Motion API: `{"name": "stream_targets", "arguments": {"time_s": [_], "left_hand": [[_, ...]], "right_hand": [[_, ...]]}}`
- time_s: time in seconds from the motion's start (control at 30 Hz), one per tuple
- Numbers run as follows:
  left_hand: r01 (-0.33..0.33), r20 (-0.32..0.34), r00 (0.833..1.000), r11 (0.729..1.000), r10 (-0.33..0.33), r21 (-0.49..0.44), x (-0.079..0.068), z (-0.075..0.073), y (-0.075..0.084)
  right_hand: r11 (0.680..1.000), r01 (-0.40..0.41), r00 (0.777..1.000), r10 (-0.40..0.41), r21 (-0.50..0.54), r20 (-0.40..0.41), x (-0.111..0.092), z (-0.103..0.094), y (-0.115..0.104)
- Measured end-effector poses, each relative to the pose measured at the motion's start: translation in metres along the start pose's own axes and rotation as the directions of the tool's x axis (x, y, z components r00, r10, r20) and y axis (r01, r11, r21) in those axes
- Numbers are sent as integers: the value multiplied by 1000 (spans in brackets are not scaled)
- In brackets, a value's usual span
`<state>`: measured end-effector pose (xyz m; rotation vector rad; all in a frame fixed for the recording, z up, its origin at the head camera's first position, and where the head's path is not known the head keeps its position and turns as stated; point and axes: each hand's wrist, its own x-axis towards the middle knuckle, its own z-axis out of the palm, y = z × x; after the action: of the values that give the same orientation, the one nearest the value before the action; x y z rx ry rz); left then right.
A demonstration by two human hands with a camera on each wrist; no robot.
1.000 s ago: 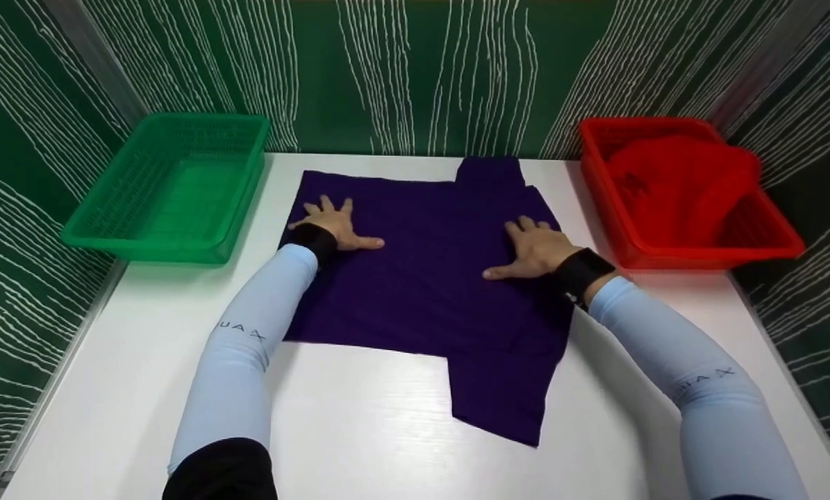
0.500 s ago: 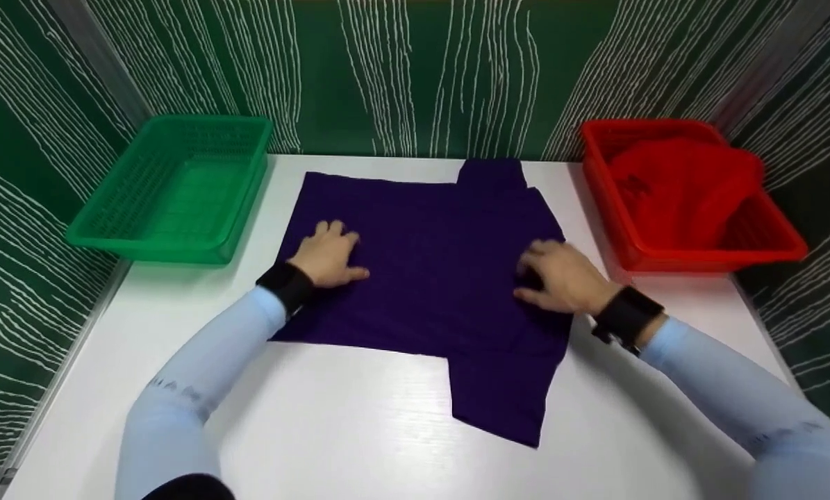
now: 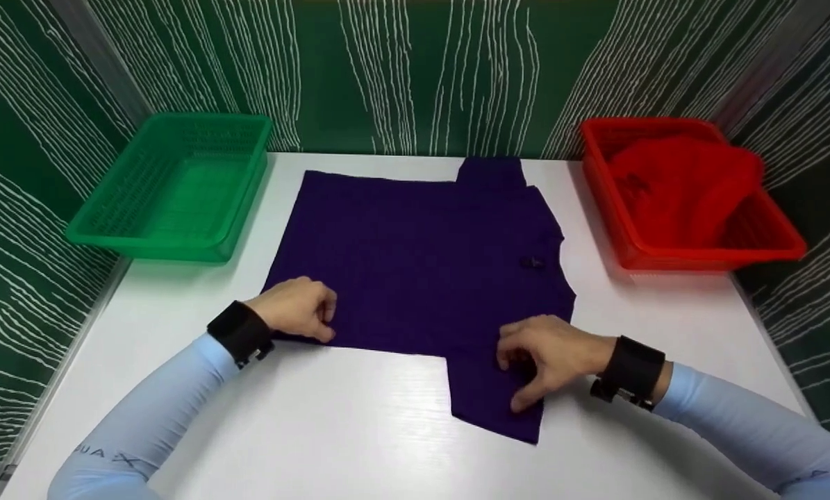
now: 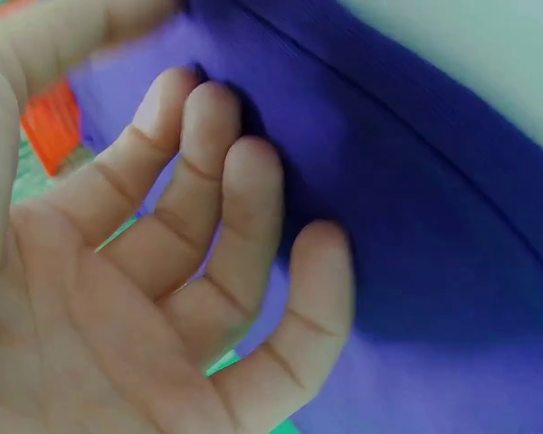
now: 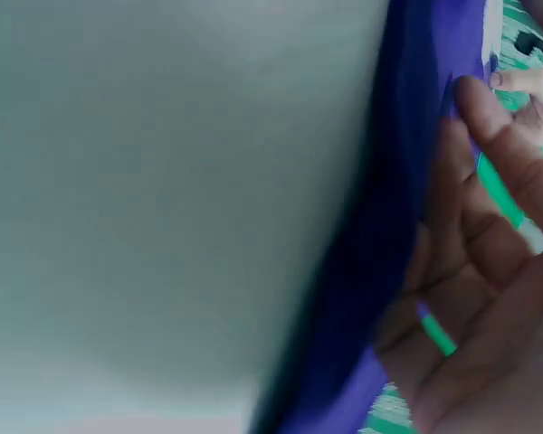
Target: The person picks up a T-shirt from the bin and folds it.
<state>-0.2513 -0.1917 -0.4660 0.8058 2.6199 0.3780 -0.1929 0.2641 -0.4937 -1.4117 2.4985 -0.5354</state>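
A dark purple T-shirt (image 3: 415, 257) lies spread flat, its collar toward the right and its hem toward the left. My left hand (image 3: 293, 307) is at the near hem corner, fingers bent and thumb apart by the near side edge. In the left wrist view its fingertips (image 4: 253, 167) meet the cloth beside a stitched seam. Over the near sleeve (image 3: 494, 410) is my right hand (image 3: 550, 351), its fingers curved down and its thumb spread from them. A small label (image 3: 533, 262) shows inside the collar.
At the back left stands a green plastic basket (image 3: 144, 246) with nothing visible in it. A red basket (image 3: 713, 260) at the back right holds red cloth (image 3: 685, 180). Green walls with white lines enclose the white table (image 3: 359, 430).
Both hands have slid from the middle of the shirt to its near edge, and their spread fingers are now bent. The collar and its label have come into view. The shirt stays in place.
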Motion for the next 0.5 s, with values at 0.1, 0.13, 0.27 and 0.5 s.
{"name": "stream_targets", "arguments": {"time_s": [0.1, 0.13, 0.27, 0.5], "left_hand": [[48, 36, 998, 999, -48, 11, -11, -1, -5], [58, 41, 997, 998, -59, 20, -14, -1, -6], [59, 6, 998, 996, -60, 74, -21, 1, -11], [23, -167, 986, 985, 6, 170, -20, 12, -17]], "right_hand": [[979, -40, 996, 55, -198, 74, 2, 4, -17], [969, -39, 994, 63, -243, 93, 2, 5, -22], [948, -49, 988, 94, -315, 126, 1, 4, -33], [964, -15, 997, 36, -267, 72, -2, -1, -31]]}}
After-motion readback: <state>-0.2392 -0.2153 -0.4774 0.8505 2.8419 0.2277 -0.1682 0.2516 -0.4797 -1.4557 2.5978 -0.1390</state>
